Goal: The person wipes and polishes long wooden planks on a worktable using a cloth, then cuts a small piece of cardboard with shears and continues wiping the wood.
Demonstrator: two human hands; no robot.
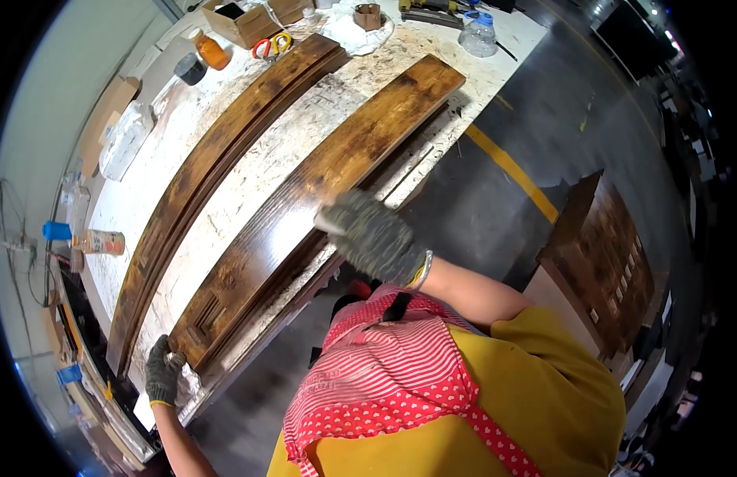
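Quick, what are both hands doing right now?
Left hand: at the end of the near board; grip cannot be told.
Right hand: blurred, apparently holding something pale; exact grip unclear.

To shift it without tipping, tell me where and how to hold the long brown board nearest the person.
Probably take the board by both ends, palms coming in from either end: one near the left hand, the other at the far end. It is long and lies flat on the table, so a single off-centre grip could let it tip.
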